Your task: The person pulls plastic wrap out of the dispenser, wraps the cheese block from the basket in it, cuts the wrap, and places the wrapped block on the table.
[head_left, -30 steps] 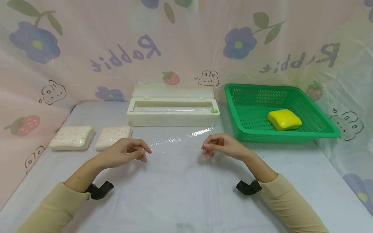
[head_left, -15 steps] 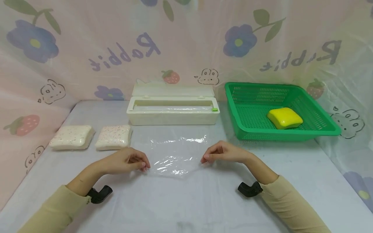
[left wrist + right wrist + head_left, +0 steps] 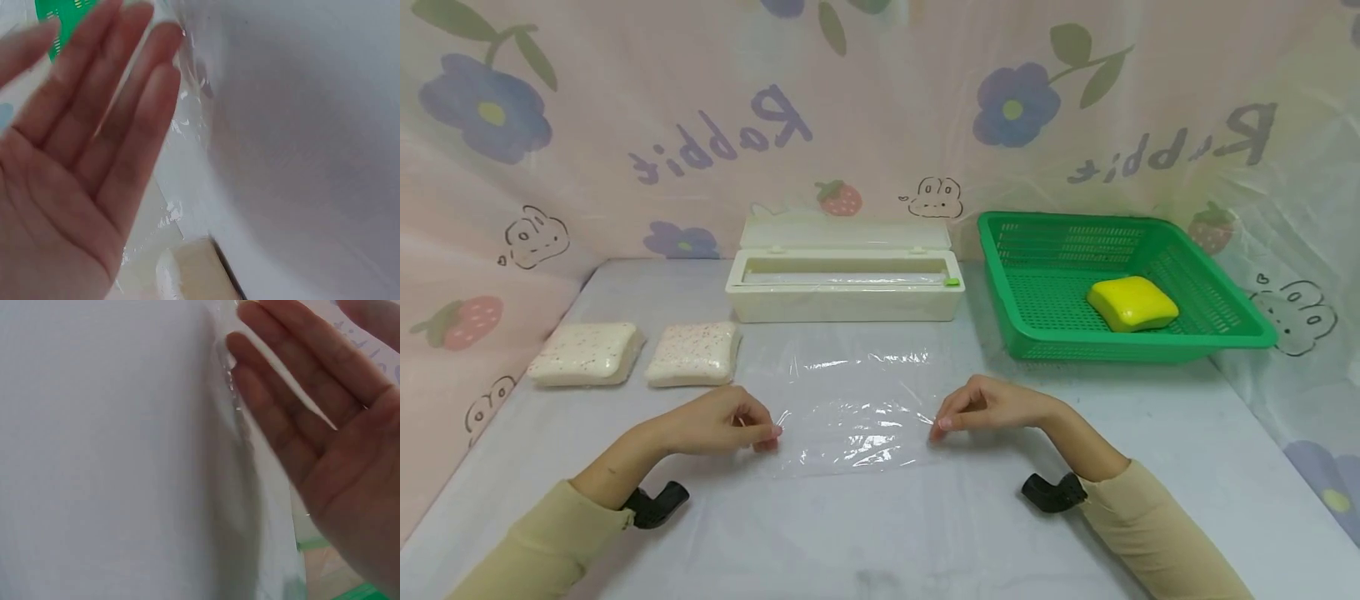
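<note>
A clear sheet of plastic wrap [image 3: 865, 417] spreads low over the table between both hands, with shiny creases running toward the fingertips. My left hand [image 3: 722, 421] pinches its left side near the front corner. At the opposite side my right hand [image 3: 988, 410] pinches the film in the same way. In the left wrist view the film's crinkled edge [image 3: 187, 106] runs past the left fingertips. The right wrist view has a film edge [image 3: 234, 394] right at the fingertips. Behind the sheet stands a white wrap dispenser [image 3: 846, 304], lid up, roll inside.
Two white, pink-speckled pillow-shaped blocks, a left one [image 3: 583, 354] and a right one [image 3: 692, 354], lie beyond the left hand. At the back right, a green basket [image 3: 1131, 342] holds a yellow block [image 3: 1133, 304]. A printed curtain [image 3: 880, 125] closes off the back and sides.
Both hands have come toward the person and lower, bringing the plastic wrap down from where it hung stretched. In the last half second the right hand has moved slightly right, and the film lies flatter.
</note>
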`<control>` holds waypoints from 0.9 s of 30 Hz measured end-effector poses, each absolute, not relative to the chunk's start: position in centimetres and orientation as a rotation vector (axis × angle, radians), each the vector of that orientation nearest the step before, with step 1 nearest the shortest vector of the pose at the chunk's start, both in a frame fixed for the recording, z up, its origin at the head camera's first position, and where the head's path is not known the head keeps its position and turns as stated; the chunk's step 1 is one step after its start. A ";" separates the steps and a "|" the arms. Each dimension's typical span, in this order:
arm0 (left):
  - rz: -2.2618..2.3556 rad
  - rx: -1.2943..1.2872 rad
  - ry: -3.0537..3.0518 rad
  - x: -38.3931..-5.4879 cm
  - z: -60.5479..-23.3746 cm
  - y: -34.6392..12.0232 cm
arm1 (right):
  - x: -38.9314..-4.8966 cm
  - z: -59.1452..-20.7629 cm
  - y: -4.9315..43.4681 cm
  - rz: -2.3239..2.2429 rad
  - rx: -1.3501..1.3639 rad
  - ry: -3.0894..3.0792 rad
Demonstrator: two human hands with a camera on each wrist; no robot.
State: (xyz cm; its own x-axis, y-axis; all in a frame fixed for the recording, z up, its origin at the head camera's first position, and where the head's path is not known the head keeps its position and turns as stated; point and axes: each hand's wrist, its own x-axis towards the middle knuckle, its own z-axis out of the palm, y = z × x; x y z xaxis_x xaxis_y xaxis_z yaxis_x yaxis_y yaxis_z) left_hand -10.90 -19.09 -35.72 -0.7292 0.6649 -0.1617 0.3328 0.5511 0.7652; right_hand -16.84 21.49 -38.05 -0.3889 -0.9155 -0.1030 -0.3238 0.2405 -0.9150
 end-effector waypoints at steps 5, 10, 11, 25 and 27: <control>1.026 0.574 2.601 -10.8 -35.7 -18.9 | -16.9 -37.6 21.6 -1.228 -1.071 1.930; 0.961 0.197 2.794 -9.9 -35.3 -18.6 | -17.0 -36.6 21.7 -1.400 -1.018 1.994; 0.945 0.138 2.806 -9.7 -35.2 -18.5 | -17.1 -36.4 21.8 -1.430 -1.016 2.003; 1.094 -0.193 2.699 -9.1 -36.3 -18.4 | -17.5 -31.9 23.5 -1.598 -0.973 2.206; 1.133 -0.205 2.675 -9.1 -36.5 -18.4 | -17.8 -31.3 24.0 -1.622 -0.956 2.248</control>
State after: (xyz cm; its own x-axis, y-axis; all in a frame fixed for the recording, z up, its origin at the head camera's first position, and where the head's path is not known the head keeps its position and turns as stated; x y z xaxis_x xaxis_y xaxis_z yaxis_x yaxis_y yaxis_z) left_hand -9.11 -18.39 -36.48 -0.9640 -0.0387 -0.2631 -0.2160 0.6915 0.6894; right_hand -17.83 24.01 -31.34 -0.7676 -0.6097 0.1975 -0.3796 0.1842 -0.9066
